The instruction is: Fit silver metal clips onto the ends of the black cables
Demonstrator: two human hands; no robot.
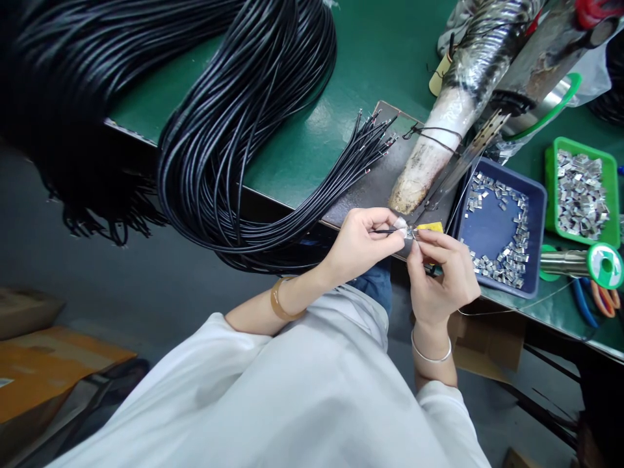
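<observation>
Close to the table's front edge, my left hand (366, 239) pinches a black cable (383, 231) near its end. A small silvery metal part (411, 233) sits at the cable's end, between the fingertips of both hands. My right hand (444, 276) is closed, thumb and fingers pinching at this part; its exact shape is partly hidden. Just beyond the fingers, the soldering iron (482, 138) points down towards them. A yellow piece (431, 227) lies beside the right fingertips. Left of my hands, a bundle of black cables (312, 208) lies with its stripped ends on a dark plate (353, 201).
A blue tray (535, 240) and a green tray (550, 188) hold small metal parts. A solder wire spool (568, 262) and pliers (585, 305) lie at the right. A wrapped duct (439, 133) reaches down over the plate. More black cables (263, 84) hang over the green table (363, 39).
</observation>
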